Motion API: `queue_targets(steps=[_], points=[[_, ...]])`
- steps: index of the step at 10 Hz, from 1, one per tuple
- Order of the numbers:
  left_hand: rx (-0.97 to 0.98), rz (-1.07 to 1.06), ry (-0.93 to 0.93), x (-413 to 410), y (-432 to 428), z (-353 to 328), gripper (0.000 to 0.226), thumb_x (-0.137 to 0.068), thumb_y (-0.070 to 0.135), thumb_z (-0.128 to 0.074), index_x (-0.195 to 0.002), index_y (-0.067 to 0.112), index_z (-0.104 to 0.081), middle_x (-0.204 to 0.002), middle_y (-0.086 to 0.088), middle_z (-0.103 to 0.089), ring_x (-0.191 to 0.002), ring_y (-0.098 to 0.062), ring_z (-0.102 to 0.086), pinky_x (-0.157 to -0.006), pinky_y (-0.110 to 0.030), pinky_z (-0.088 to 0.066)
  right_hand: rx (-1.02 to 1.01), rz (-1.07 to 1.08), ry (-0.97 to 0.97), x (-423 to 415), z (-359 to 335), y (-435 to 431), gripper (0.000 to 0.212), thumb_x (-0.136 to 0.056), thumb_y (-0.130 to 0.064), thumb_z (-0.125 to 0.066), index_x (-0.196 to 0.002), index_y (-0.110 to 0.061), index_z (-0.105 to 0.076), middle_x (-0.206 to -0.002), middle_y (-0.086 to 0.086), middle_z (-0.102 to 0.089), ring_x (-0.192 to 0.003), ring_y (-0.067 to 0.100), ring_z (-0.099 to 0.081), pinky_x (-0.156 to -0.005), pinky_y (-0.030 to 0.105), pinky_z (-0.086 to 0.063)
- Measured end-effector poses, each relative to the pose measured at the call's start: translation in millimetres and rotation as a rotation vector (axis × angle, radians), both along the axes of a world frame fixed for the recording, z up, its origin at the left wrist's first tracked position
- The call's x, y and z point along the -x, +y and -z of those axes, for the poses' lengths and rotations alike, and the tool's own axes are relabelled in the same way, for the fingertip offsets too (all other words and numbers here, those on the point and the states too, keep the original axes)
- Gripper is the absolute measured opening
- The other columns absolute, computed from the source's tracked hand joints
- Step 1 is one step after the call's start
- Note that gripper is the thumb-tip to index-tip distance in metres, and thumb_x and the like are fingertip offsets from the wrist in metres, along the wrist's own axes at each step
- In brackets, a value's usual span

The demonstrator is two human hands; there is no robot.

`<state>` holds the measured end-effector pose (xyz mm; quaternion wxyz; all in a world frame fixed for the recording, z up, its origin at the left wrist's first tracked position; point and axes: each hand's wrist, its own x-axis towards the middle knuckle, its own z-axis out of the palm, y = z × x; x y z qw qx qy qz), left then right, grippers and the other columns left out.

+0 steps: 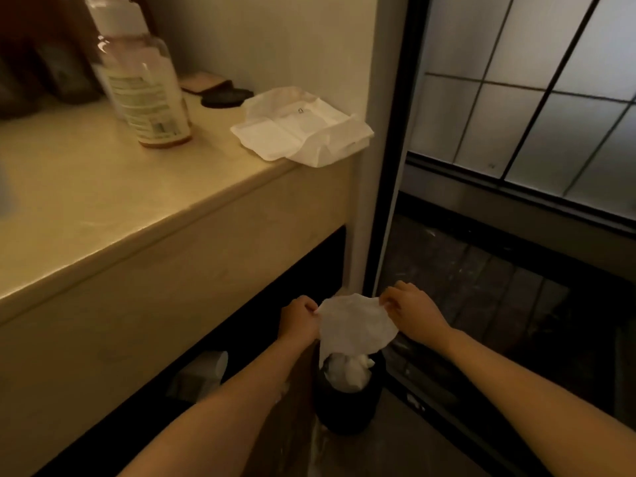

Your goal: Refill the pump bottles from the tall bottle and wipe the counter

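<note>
A white tissue [354, 325] is stretched between my two hands low down, just above a dark waste bin [347, 404]. My left hand [298, 318] pinches its left edge and my right hand [411, 313] pinches its right corner. The bin holds crumpled white paper. On the beige counter [103, 208] stands the tall clear bottle [141, 77] with a white cap and a printed label, a little amber liquid at its bottom. A pack of white tissues [303, 129] lies at the counter's right end. No pump bottle is clearly visible.
A dark round lid [225, 97] and a pinkish flat object [206, 82] lie at the counter's back by the wall. A dark-framed frosted glass door [550, 98] stands right of the counter. A pale object [203, 370] sits in the dark space under the counter.
</note>
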<state>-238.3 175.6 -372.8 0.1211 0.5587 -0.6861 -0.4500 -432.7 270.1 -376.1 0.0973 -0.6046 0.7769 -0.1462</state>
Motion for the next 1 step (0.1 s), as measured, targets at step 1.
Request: queue_targets(steps=[1], points=[[-0.082, -0.021, 0.015, 16.5, -8.2, 22.0, 0.043, -0.091, 0.012, -0.053, -0.132, 0.014, -0.042, -0.134, -0.007, -0.045, -0.119, -0.023, -0.048, -0.092, -0.03, -0.042, -0.037, 0.085, -0.056, 4.0, 27.1, -12.0, 0.023, -0.093, -0.019, -0.047, -0.113, -0.014, -0.058, -0.109, 0.005, -0.05, -0.096, 0.025, -0.053, -0.078, 0.03, -0.043]])
